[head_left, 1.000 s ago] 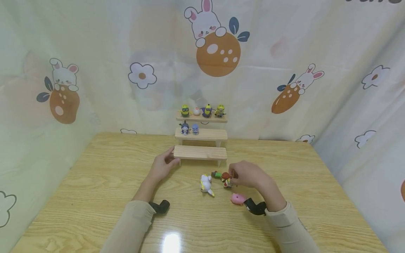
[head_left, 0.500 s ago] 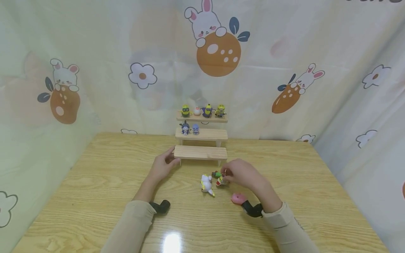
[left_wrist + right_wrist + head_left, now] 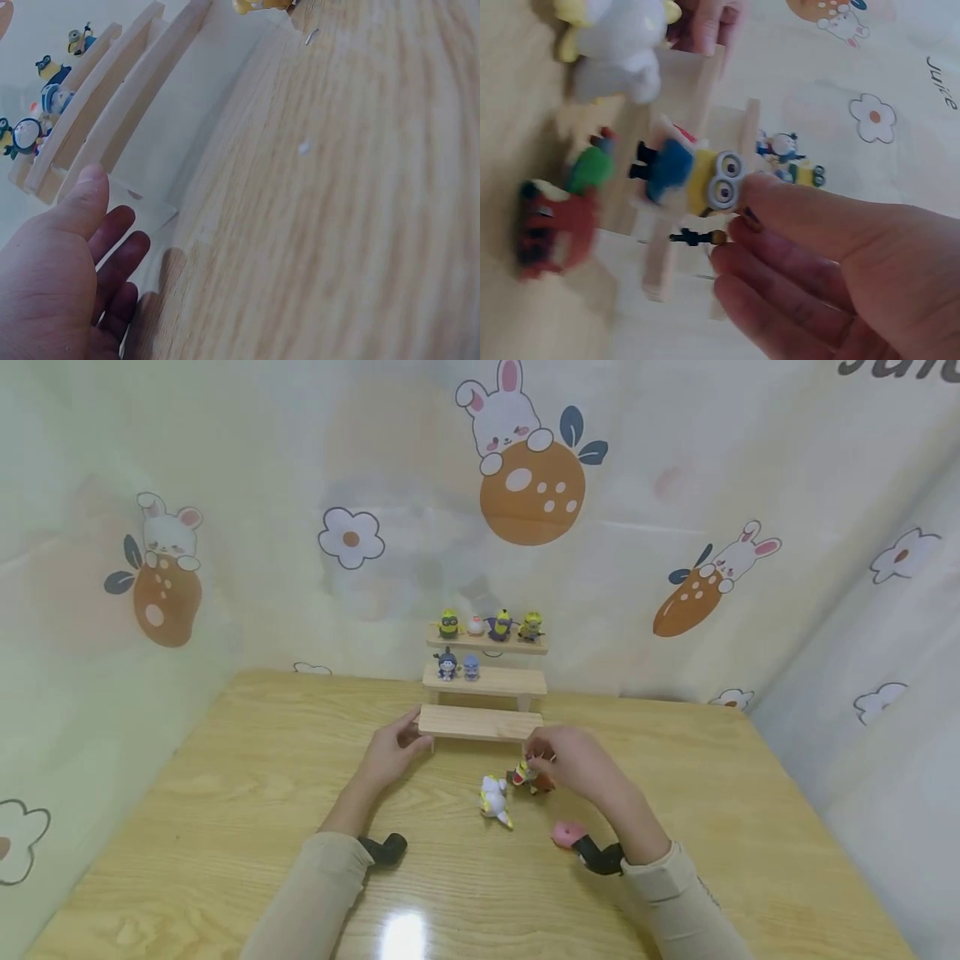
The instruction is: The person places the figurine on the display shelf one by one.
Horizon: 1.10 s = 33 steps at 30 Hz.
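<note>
1. nearest, we see the pig [image 3: 566,835] on the table [image 3: 465,893], partly hidden by the black mount [image 3: 600,857] at the right wrist.
2. past it is the white figure [image 3: 493,797]; to its right, the red figure [image 3: 559,232] and green figure [image 3: 591,169] lie close together, perhaps placed there for easy reach. whether those two touch, we cannot tell.
3. the right hand [image 3: 577,760] pinches the minion [image 3: 686,176] by its head, thumb and fingertips clamped on it, likely to leave its feet free. we find it in front of the stand [image 3: 480,722], near the red figure.
4. the left hand [image 3: 386,756] meets the stand's left end, fingers loosely bent, we judge to steady it; whether it clamps or only touches, we cannot tell.
5. farther, the blue pair [image 3: 447,667] stands on the middle shelf, and four figures [image 3: 502,626] line the top, upright, probably for show.
6. behind, we see the curtain [image 3: 420,460].
</note>
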Motion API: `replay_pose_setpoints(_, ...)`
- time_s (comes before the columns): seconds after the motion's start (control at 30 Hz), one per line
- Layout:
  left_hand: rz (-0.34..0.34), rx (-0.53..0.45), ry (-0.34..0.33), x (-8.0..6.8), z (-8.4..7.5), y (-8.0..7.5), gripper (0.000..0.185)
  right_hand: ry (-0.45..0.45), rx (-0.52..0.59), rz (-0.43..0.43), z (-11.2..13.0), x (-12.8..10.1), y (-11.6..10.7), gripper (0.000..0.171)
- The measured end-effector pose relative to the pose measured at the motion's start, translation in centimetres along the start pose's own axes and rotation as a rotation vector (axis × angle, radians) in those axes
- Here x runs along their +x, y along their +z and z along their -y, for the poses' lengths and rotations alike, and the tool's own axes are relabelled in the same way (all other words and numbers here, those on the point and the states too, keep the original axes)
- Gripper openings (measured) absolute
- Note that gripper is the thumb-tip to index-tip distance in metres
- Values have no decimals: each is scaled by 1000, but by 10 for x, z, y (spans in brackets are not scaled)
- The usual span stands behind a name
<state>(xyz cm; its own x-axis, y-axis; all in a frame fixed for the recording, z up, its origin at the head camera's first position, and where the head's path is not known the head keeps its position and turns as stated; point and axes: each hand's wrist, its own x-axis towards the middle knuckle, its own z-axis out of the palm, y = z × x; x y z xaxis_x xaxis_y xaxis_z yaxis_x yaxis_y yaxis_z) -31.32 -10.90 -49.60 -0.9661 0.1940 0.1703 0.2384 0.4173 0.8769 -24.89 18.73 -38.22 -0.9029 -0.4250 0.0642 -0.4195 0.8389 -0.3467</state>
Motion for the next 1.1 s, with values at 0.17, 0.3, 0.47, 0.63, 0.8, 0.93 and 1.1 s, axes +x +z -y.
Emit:
replay_pose_setpoints(0.17,2,8,3,2,-3,-1,66,29,-3,-75,3,18,-22,16)
replay_pose_setpoints(0.3,-7,13,8,3,-3,-2,66,37,-34,-155,11,40,-43,19)
replay_pose_setpoints(0.47,-9,15,0,3,1,-3,67,55,-115,-187,19,72,-56,18)
replay_pose_setpoints(0.63,-14,26,2,2,5,-1,66,39,-164,-195,23,97,-56,18)
replay_pose_setpoints(0.8,-16,3,3,-1,4,2,66,46,-178,-203,24,112,-53,16)
replay_pose_setpoints(0.93,-16,2,-4,0,5,4,66,61,-188,-200,23,118,-51,15)
replay_pose_setpoints(1.1,-21,23,3,2,3,4,66,61,-196,-196,22,124,-46,13)
